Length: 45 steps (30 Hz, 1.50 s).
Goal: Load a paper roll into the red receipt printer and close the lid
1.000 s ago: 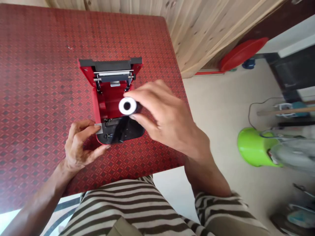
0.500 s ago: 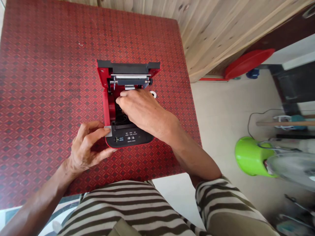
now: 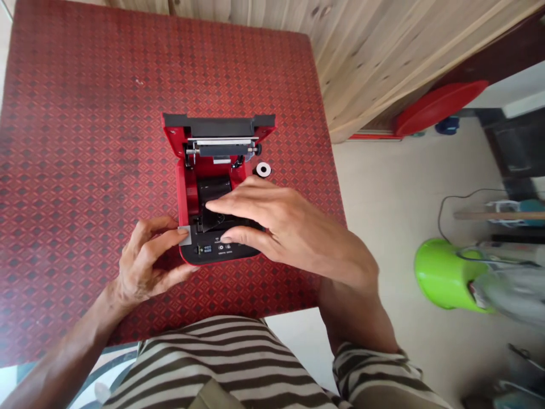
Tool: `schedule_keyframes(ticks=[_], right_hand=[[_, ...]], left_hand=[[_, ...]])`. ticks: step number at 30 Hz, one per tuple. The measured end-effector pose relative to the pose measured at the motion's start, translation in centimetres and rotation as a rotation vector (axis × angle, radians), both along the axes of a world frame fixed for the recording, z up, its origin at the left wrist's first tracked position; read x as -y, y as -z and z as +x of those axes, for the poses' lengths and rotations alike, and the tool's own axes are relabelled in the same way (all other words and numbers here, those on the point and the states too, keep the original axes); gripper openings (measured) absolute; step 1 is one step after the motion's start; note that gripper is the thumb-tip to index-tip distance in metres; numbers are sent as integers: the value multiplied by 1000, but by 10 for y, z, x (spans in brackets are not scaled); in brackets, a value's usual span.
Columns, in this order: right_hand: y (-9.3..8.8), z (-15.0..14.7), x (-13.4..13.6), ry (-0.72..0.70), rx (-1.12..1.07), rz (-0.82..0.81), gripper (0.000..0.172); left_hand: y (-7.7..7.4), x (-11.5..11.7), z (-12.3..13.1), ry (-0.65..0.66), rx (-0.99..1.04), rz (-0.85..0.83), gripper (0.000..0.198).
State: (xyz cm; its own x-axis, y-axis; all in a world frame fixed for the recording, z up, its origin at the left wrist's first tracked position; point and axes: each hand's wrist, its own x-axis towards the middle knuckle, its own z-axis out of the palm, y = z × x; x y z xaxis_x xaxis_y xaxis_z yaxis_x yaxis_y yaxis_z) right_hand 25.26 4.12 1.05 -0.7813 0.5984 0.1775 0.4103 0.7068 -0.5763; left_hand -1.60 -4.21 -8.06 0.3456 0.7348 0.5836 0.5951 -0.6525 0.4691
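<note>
A small red and black printer (image 3: 244, 249) stands on the table with its lid (image 3: 221, 126) raised. Its compartment holds a glossy black roll (image 3: 215, 186), whose loose end hangs toward the front panel. My left hand (image 3: 147, 261) grips the front left corner, fingers at the grey corner piece (image 3: 184, 234) and thumb low on the front edge. Over the compartment and panel spreads my right hand (image 3: 272, 218), open, thumb and fingers apart. Its fingertips reach the loose black end; whether they press on it I cannot tell. This hand hides the compartment's right side.
A small roll with a white ring-shaped end (image 3: 263, 169) lies right of the printer on the red patterned table (image 3: 85, 142). A wooden panel wall (image 3: 272, 14) borders the table's far side. On the floor to the right are a green bucket (image 3: 443, 272) and a red round object (image 3: 443, 108).
My right hand has drawn back toward me from deep in the compartment and its fingers have opened, uncovering the black roll. My left hand stays on the corner.
</note>
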Motion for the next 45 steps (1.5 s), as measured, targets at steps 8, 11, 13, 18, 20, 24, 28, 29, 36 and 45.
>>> schedule_keyframes(ticks=[8,11,13,18,20,24,28,29,36,45], right_hand=[[24,-2,14,105,-205,79,14],[26,-4,23,177,-244,179,16],[28,-5,29,237,-234,251,18],[34,-8,49,335,-195,347,18],[37,-8,56,351,-175,389,15],[40,-10,68,391,-141,462,14],[42,-12,71,421,-113,475,18],[42,-12,71,419,-115,466,18],[36,2,68,485,-304,340,34],[86,45,36,808,-410,112,17]], left_hand=[[-44,-32,-13,-43,22,-87,63],[-67,-72,-4,-112,-91,61,73],[-76,-96,6,-116,-191,47,78],[-74,-99,20,21,-220,56,78],[-66,-81,18,46,-213,90,77],[-50,-45,13,105,-222,68,83],[-36,-29,14,113,-223,56,86],[-34,-28,15,106,-218,63,86],[-29,-28,19,62,-209,108,81],[-26,-28,21,66,-196,127,76]])
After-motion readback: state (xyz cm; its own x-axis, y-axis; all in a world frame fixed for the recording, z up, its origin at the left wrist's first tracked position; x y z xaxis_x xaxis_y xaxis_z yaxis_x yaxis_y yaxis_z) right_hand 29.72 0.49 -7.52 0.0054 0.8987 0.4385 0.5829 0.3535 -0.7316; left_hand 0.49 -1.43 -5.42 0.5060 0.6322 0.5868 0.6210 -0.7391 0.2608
